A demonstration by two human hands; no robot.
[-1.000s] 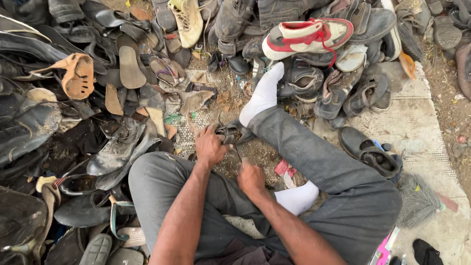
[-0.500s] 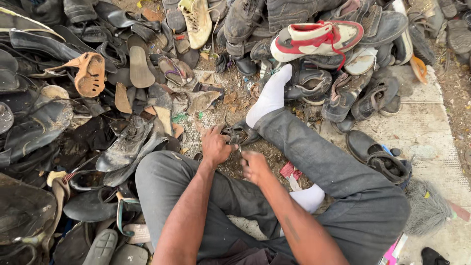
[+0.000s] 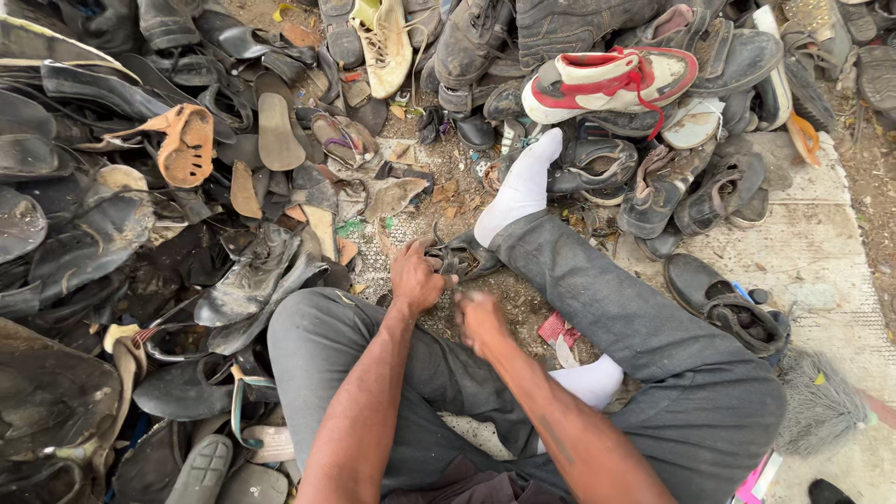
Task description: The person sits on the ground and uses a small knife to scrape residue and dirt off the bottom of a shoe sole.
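Observation:
I sit on the ground with grey trousers and white socks, legs folded. My left hand [image 3: 417, 277] grips a dark worn sandal [image 3: 464, 256] that lies on the ground between my knees. My right hand [image 3: 480, 317] is a blurred fist just below the sandal; whether it holds anything is hidden. A red and white sneaker [image 3: 607, 84] rests on the shoe pile beyond my outstretched foot [image 3: 518, 189].
Heaps of old black shoes, soles and sandals [image 3: 140, 233] fill the left and far side. A black sandal [image 3: 723, 303] lies on a woven mat [image 3: 821, 252] at right, beside a small brush [image 3: 821, 406]. A tan shoe [image 3: 387, 42] lies at the top.
The view has shifted slightly. My right hand has drawn back toward me and blurs with motion, while my left hand keeps its hold on the dark sandal.

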